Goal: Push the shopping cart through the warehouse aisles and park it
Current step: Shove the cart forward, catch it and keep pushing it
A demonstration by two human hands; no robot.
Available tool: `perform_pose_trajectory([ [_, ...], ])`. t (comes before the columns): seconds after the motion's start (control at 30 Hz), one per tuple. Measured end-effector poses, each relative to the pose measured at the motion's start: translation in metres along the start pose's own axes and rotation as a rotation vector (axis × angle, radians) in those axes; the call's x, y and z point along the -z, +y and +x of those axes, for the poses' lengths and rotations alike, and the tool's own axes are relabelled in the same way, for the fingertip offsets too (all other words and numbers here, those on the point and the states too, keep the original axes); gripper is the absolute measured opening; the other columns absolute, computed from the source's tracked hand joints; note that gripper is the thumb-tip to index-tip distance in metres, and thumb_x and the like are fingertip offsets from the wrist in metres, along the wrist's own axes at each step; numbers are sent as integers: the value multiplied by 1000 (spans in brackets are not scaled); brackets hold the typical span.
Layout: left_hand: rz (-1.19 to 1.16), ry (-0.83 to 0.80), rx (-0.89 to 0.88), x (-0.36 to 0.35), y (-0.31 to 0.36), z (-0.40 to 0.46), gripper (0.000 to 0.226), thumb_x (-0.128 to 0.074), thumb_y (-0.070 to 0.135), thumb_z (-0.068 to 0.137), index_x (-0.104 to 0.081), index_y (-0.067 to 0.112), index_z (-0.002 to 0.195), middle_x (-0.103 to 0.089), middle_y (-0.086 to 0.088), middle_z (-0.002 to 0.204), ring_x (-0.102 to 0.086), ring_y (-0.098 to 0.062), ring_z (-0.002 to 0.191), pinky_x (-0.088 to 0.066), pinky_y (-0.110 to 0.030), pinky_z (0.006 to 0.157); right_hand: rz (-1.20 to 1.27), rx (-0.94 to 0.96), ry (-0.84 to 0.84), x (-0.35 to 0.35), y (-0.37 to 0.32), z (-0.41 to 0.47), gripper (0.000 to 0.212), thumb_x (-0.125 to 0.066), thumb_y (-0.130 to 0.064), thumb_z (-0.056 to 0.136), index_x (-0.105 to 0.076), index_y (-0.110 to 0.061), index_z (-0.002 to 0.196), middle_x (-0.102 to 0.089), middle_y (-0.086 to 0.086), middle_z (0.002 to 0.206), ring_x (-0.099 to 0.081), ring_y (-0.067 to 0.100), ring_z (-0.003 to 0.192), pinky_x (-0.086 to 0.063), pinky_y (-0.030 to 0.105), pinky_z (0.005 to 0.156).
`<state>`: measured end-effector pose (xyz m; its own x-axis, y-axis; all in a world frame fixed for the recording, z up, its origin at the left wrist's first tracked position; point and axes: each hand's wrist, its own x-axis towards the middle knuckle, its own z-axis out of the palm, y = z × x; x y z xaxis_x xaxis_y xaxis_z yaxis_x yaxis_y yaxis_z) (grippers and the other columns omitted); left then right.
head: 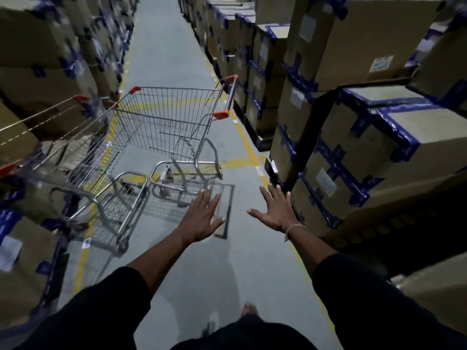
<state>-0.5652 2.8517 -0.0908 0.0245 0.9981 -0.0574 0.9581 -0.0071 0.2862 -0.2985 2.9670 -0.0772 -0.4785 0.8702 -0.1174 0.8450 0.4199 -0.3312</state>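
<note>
Both hands — left hand (202, 218), right hand (275, 210) — are spread, holding nothing; the unheld shopping cart (166, 127) could be bumped into the stacked boxes (265, 79).

Both arms reach forward in dark sleeves; the left hand (202, 218) and right hand (276, 210) are palm-down, fingers (265, 194) straight and spread, holding nothing.

The second cart (75, 157) on the left runs off the frame's left edge, so only part of its basket shows. Cardboard boxes (48, 46) on the left racks smear with motion blur; their labels cannot be read. The white label (381, 63) on a right-hand box is too small to read. Both sleeves (106, 306) are cut by the bottom edge, and the foot (249, 309) below is dim and half hidden.
</note>
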Motion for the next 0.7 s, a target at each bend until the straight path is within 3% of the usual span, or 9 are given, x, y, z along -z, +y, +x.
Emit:
perform_pose_trajectory([
  [0.13, -35, 67, 25, 24, 5, 89, 110, -1, 89, 81, -7, 19, 165, 7, -14, 171, 11, -31, 158, 0, -46, 127, -35, 48, 22, 39, 27, 89, 108, -34, -92, 80, -13, -29, 165, -2, 3, 173, 7, 26, 158, 10, 57, 124],
  [0.3, -51, 89, 58, 32, 3, 169, 84, -35, 67, 102, -6, 21, 166, 12, -12, 171, 12, -31, 158, 2, -46, 127, -39, 93, 20, 65, 47, 173, 111, -33, -95, 76, -11, -31, 165, -1, 1, 173, 10, 25, 158, 12, 57, 123],
  [0.47, -112, 104, 71, 36, -15, 259, 93, -18, 77, 90, -6, 24, 166, 13, -12, 171, 13, -30, 158, -3, -49, 128, -57, 102, 13, 79, 58, 260, 105, -42, -89, 83, -10, -31, 165, -2, 4, 173, 9, 25, 158, 13, 54, 124],
  [0.7, -167, 188, 76, 59, -61, 408, 91, -20, 73, 93, -6, 20, 165, 14, -15, 171, 13, -30, 158, 0, -47, 128, -90, 133, -12, 93, 64, 401, 105, -47, -86, 84, -11, -30, 165, -1, 3, 173, 8, 26, 158, 11, 55, 124],
])
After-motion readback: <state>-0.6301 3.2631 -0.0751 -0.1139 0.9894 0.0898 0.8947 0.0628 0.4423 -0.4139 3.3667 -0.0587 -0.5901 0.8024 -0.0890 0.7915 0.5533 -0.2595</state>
